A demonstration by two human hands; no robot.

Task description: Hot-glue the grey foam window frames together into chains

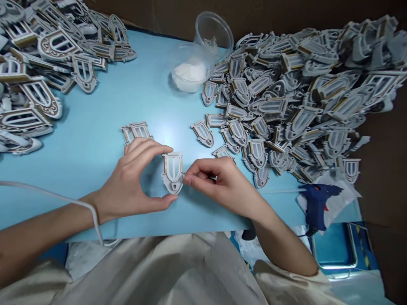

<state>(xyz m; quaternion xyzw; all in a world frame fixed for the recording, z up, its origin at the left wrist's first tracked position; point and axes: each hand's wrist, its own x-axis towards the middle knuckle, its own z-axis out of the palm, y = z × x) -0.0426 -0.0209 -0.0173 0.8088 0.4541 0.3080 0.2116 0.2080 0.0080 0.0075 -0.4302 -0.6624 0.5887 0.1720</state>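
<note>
Left hand (pixel 127 180) spread wide around shield-shaped piece (pixel 173 173), right fingertips (pixel 187 180) on edge

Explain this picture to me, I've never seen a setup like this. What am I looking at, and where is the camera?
There's no machine here. This is one view from a camera worn on a person's head, looking forward and down at their own bare hands. The left hand and right hand are on either side of a small grey shield-shaped piece. The right fingertips are at its edge, and the left hand curves beside it. On the light blue board lie two large heaps of similar pieces, a clear plastic cup, and a clear tub of white material. A blue hot glue gun rests on white sheeting at the right.
</note>
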